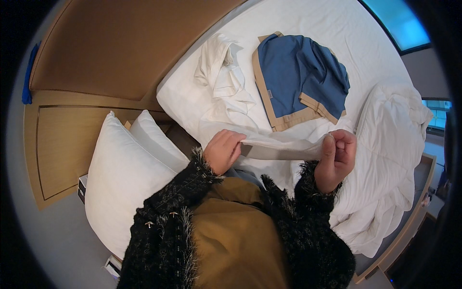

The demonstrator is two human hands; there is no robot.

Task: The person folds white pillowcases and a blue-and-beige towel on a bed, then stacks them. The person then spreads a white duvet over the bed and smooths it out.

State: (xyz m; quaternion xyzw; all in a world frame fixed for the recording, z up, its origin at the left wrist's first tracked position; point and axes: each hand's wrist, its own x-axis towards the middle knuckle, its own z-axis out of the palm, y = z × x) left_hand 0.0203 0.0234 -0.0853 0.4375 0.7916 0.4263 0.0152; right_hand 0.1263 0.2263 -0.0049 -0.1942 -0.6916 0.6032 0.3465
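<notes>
Nearest me, fringed black sleeves (pixel 175 192) are framing the work; their loose threads could be catching the weave. With the left hand (pixel 224 151), fingers closed and tips hidden, I am gripping one end of a white cloth (pixel 284 148); with the right hand (pixel 339 159), thumb pressing on curled fingers, I am pinching the other, by the near side of the bed (pixel 370 53). I am judging the pinch the likelier to be slipping under an uneven pull. Beyond, the cloth is merging visually with crumpled white linen (pixel 240 103), so a lift could be dragging that along. On the blue cloth (pixel 298 72), I am noting a small pale label (pixel 270 93) on the tan border, its writing too small to read. Farthest, a lit blue panel (pixel 399 21) is showing no readable writing.
</notes>
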